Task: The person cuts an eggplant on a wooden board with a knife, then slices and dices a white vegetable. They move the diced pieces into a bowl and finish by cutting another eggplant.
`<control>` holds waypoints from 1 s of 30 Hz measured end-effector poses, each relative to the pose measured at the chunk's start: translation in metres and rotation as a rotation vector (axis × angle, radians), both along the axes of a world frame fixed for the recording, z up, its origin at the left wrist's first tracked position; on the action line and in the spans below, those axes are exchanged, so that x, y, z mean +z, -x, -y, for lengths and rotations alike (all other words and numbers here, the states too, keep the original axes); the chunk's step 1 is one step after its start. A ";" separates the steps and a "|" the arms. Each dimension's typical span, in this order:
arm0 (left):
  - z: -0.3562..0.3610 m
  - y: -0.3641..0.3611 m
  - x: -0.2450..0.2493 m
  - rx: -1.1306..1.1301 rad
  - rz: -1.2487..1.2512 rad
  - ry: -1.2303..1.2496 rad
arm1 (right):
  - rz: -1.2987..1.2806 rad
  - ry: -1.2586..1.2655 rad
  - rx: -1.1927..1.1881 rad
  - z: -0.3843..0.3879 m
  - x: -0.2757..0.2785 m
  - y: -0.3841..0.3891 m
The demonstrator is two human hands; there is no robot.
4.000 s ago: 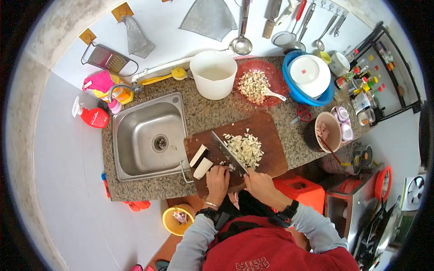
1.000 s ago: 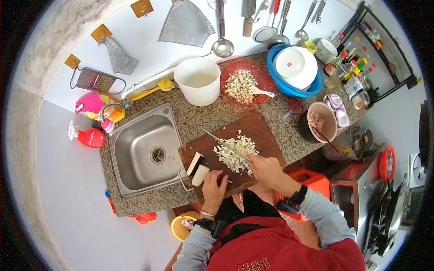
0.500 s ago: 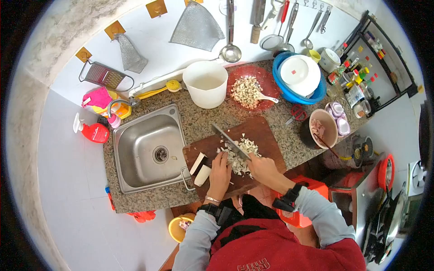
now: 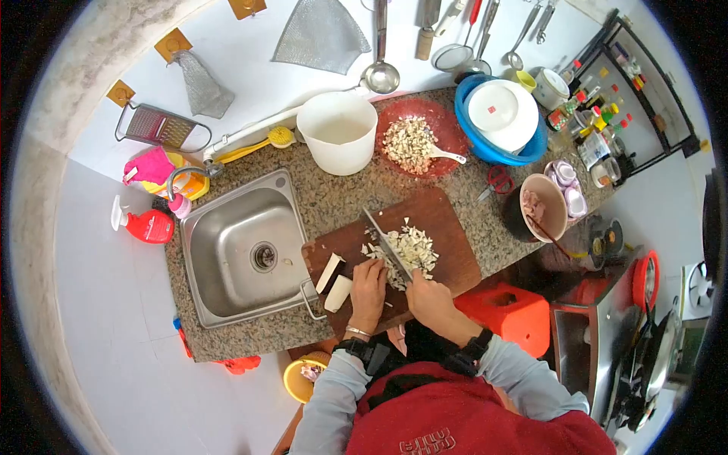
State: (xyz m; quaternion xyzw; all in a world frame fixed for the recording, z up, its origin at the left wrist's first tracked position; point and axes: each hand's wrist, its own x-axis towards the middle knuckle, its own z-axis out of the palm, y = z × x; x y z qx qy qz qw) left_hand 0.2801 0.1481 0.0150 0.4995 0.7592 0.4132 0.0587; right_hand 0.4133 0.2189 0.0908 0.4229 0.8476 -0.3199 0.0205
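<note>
My right hand (image 4: 437,307) is closed round the handle of a kitchen knife (image 4: 386,241), whose blade slants up and left across chopped white pieces (image 4: 413,250). Just left of the blade, my left hand (image 4: 368,294) rests on the wooden cutting board (image 4: 447,227), fingers together and bent, fingertips at the pile's edge; what lies under them is hidden. Two larger chunks lie beside it on the board's left: one pale with dark skin, like eggplant (image 4: 331,273), and a whitish one (image 4: 338,294).
A steel sink (image 4: 220,227) adjoins the board on the left. Behind stand a white tub (image 4: 337,140), a red plate (image 4: 447,121) of diced food with a spoon, and a blue basin (image 4: 464,125). Scissors (image 4: 499,180) and a bowl of meat (image 4: 557,199) are on the right.
The knife and my right hand have shifted slightly left and nearer to me, bringing the blade closer to my left fingertips. My left hand stays in place. The view has shifted slightly.
</note>
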 end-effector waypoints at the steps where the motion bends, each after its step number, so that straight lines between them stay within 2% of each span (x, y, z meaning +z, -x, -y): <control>1: -0.002 0.000 0.000 -0.008 -0.007 -0.010 | 0.012 -0.031 0.018 -0.001 0.002 0.003; 5: 0.003 0.003 0.006 -0.033 0.014 0.001 | -0.073 -0.076 0.016 -0.011 -0.005 0.012; 9: 0.011 0.005 0.006 0.022 0.149 -0.075 | -0.080 -0.085 0.027 -0.011 0.015 0.003; 12: 0.017 0.004 0.003 0.046 0.150 -0.090 | -0.061 -0.084 0.031 0.003 0.024 -0.003; 18: 0.030 0.000 0.012 0.076 0.229 -0.085 | -0.015 -0.124 0.087 0.013 0.002 0.011; 20: 0.034 -0.001 0.017 0.081 0.232 -0.089 | 0.024 -0.138 0.087 0.017 0.000 0.015; 26: 0.049 0.007 0.040 0.074 0.183 -0.157 | -0.079 -0.166 0.045 0.006 0.002 -0.005; 30: 0.073 0.023 0.039 0.157 0.170 -0.135 | -0.077 -0.202 -0.021 -0.002 0.012 -0.024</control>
